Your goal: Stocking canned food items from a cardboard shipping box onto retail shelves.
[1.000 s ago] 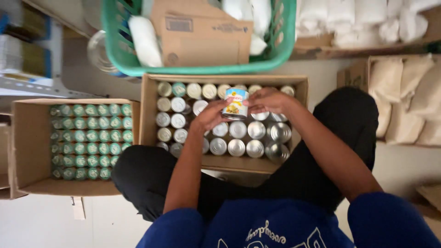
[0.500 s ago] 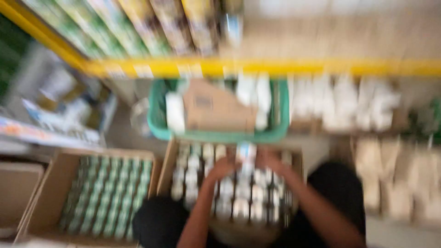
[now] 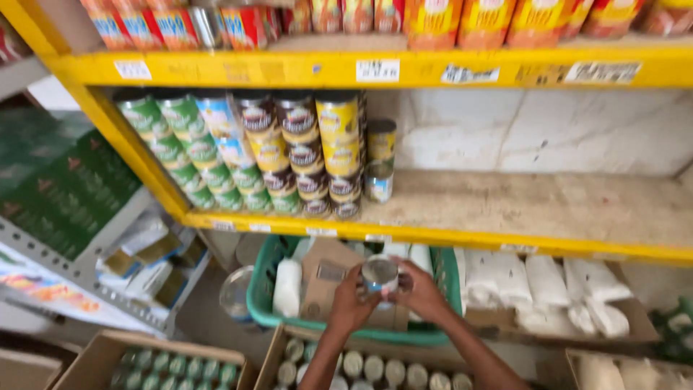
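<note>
Both my hands hold one small tin can (image 3: 380, 274) raised in front of me, its silver top facing the camera. My left hand (image 3: 350, 297) grips its left side and my right hand (image 3: 421, 290) its right side. Below my arms lies an open cardboard box (image 3: 289, 339) of several silver-topped cans (image 3: 375, 368). Stacked cans (image 3: 289, 155) with green, brown and yellow labels fill the left part of the yellow shelf (image 3: 462, 235) ahead; a short stack (image 3: 380, 160) stands at their right end.
A green plastic basket (image 3: 261, 292) holding a cardboard box and white packets sits under the shelf. White bags (image 3: 548, 282) lie to its right. A second box of green-topped cans (image 3: 173, 365) is at lower left. The top shelf carries red and orange cans (image 3: 469, 18).
The view has swung up from the box to the shelf. My hands lifted the can out of the box and up in front of the basket.
</note>
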